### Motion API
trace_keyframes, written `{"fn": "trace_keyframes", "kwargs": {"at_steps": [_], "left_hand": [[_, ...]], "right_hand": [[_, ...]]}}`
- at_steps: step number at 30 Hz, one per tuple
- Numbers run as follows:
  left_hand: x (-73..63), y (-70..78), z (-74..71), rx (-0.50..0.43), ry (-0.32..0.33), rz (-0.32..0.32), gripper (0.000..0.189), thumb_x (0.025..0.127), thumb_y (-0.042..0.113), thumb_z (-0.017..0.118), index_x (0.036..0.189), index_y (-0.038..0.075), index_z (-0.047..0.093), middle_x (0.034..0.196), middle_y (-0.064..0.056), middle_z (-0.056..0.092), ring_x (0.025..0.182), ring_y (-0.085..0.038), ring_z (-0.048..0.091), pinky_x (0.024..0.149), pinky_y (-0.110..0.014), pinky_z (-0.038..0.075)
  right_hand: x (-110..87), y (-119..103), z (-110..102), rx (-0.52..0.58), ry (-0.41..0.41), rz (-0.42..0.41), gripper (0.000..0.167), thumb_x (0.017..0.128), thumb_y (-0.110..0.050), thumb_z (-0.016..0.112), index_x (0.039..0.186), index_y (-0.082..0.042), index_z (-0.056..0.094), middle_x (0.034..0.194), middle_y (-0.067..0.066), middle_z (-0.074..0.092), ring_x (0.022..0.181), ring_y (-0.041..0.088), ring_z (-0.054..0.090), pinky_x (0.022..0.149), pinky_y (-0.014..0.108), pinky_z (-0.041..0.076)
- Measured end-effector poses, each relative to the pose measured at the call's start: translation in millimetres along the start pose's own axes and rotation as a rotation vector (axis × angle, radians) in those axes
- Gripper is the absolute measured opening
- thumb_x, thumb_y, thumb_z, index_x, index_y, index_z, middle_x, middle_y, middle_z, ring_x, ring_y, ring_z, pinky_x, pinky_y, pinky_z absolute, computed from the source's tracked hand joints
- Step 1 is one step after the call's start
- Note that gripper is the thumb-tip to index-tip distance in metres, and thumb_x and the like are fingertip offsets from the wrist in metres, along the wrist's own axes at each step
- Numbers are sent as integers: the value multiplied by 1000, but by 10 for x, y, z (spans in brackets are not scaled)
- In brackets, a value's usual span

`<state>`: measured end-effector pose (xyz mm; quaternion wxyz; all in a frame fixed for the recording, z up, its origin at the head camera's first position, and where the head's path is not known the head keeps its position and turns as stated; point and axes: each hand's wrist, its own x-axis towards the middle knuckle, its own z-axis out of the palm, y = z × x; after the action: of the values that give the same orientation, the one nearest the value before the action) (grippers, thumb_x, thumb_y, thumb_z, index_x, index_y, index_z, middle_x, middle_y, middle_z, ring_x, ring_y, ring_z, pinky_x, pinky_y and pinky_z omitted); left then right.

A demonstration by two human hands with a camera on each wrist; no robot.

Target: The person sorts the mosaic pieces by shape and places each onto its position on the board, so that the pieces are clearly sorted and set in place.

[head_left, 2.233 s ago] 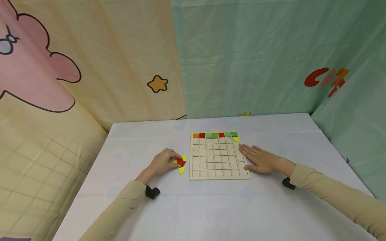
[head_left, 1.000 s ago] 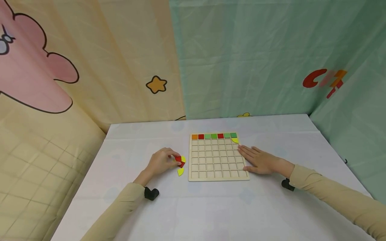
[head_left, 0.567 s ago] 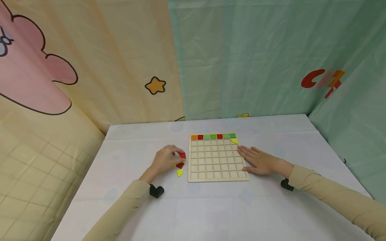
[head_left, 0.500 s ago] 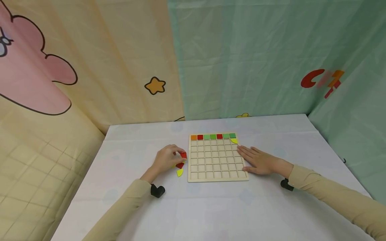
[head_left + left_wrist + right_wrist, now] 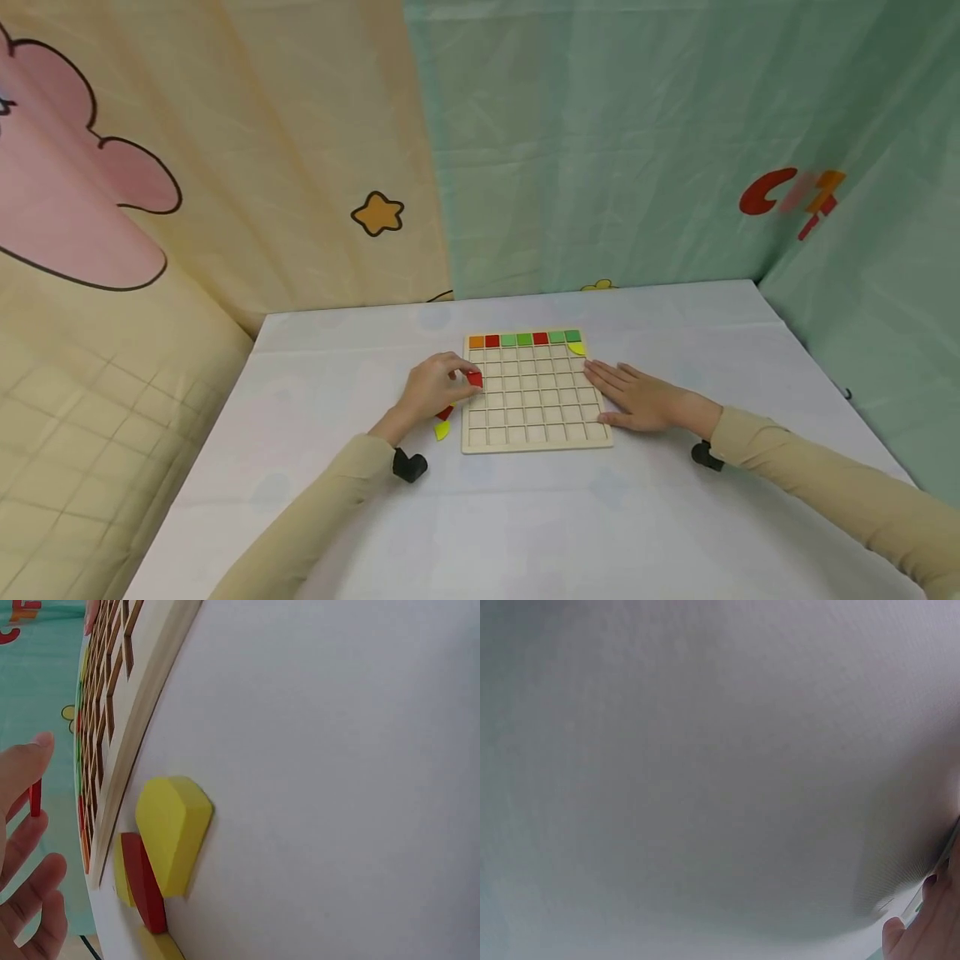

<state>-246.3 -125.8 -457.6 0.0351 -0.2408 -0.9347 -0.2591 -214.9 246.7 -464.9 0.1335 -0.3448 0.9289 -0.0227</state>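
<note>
Between thumb and fingers my left hand (image 5: 435,387) pinches a red square tile (image 5: 475,379), held over the left columns of the wooden grid board (image 5: 536,451). The left wrist view catches this red tile (image 5: 35,798) edge-on between the fingertips. My right hand (image 5: 643,398) lies flat with straight fingers, its fingertips touching the board's right edge. Coloured squares fill the board's far row, and a yellow quarter-round tile (image 5: 577,348) sits below that row's right end. In the right wrist view only part of the right hand (image 5: 926,922) shows, at the lower right corner.
Left of the board lie a yellow quarter-round tile (image 5: 442,430) and another red tile (image 5: 446,412), with more yellow pieces partly hidden by the left hand. A white cloth covers the table (image 5: 525,525). Printed curtains (image 5: 525,167) stand behind and at the sides.
My left hand has picked a red tile from the loose pieces and carried it right, over the board's left side. The right hand stays at the board's right edge.
</note>
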Motion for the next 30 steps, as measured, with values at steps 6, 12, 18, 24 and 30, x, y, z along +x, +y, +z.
{"fn": "trace_keyframes", "kwargs": {"at_steps": [6, 12, 18, 24, 30], "left_hand": [[108, 80, 73, -4, -7, 25, 32, 78, 37, 79, 105, 19, 74, 95, 6, 68, 81, -12, 56, 67, -25, 45], [223, 179, 159, -12, -16, 38, 33, 79, 39, 78, 106, 20, 74, 96, 6, 69, 79, -10, 55, 66, -25, 45], [311, 267, 266, -44, -39, 44, 32, 81, 38, 76, 107, 20, 73, 100, 5, 68, 78, -9, 53, 66, -24, 44], [408, 357, 362, -48, -40, 70, 31, 81, 38, 76, 106, 21, 73, 99, 5, 69, 76, -7, 55, 64, -22, 44], [565, 492, 431, -59, -58, 90, 29, 82, 37, 75, 106, 23, 73, 99, 6, 70, 72, -6, 54, 63, -20, 43]], "right_hand": [[20, 16, 21, -14, -28, 12, 82, 98, -58, 35, 154, -4, 11, 162, 13, 7, 149, 32, 11, 117, 55, 17], [27, 27, 30, -24, -33, 16, 83, 98, -59, 34, 154, -4, 10, 162, 13, 7, 149, 32, 11, 117, 55, 16], [27, 20, 12, -5, -27, 6, 82, 98, -58, 34, 154, -3, 11, 162, 14, 8, 149, 33, 11, 117, 56, 16], [32, 27, 23, 12, -32, 4, 82, 98, -58, 34, 154, -3, 10, 162, 14, 7, 149, 33, 10, 117, 56, 15], [38, 46, 41, 14, -13, 4, 82, 98, -58, 37, 154, -3, 12, 162, 14, 9, 149, 33, 12, 116, 56, 17]]}}
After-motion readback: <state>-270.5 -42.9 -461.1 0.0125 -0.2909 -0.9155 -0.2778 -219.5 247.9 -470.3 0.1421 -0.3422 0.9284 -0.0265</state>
